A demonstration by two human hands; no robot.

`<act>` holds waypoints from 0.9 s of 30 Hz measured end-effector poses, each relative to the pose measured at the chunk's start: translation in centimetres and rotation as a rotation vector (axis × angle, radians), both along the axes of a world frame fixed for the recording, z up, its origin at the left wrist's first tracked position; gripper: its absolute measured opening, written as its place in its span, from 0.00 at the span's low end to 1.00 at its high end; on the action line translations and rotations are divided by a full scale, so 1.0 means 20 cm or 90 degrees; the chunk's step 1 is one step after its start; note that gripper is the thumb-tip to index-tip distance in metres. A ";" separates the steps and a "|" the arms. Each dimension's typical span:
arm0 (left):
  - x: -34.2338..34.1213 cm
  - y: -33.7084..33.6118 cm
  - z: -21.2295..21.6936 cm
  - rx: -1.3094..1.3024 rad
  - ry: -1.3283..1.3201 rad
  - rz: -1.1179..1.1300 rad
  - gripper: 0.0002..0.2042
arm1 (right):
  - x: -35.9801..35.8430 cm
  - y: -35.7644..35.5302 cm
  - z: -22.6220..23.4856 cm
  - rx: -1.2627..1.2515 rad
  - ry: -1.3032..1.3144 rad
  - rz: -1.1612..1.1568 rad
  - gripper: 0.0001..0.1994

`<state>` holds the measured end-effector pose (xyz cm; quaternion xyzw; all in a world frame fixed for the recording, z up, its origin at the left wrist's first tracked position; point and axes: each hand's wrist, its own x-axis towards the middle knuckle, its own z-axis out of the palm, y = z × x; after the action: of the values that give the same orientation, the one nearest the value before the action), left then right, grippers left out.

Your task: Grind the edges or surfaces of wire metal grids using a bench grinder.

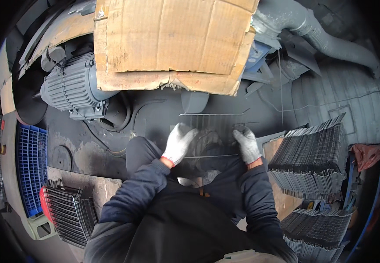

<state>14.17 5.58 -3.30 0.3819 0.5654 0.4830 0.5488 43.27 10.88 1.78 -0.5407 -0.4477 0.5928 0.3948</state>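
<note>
Between my hands is a thin metal wire rack [212, 156], held level above my lap, its fine bars smeared by motion. My left hand [180, 142], in a white glove, closes on its left side. At the opposite side my right hand [247, 144], also gloved in white, has its fingers closed on the rack's edge; the fingertips look dark. A tall stack of similar grey racks [308, 162] stands to the right of my right hand. Nearer to me on that side is another stack of racks [317, 230]. Several dark racks [67, 210] lean together at the lower left.
A large cardboard sheet [172, 39] covers the machine ahead, with a grey curved part [194, 101] showing below it. An electric motor [74, 85] sits far left, above a blue plastic crate [32, 168]. A thick grey duct [330, 41] runs across the far right.
</note>
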 end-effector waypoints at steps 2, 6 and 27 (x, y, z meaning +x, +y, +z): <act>0.02 0.01 -0.08 -0.013 -0.035 0.021 0.15 | -0.02 0.02 0.02 -0.041 0.032 0.023 0.10; -0.12 -0.03 -0.05 0.022 -0.181 0.124 0.11 | -0.21 0.07 -0.12 -0.060 0.014 0.027 0.09; -0.62 -0.11 0.09 -0.236 -0.332 0.076 0.10 | -0.53 0.05 -0.06 -0.007 -0.054 0.186 0.12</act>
<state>1.75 3.39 -1.45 0.1046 0.5054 0.4847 0.7061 32.74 11.94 0.66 -0.4965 -0.5344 0.6230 0.2823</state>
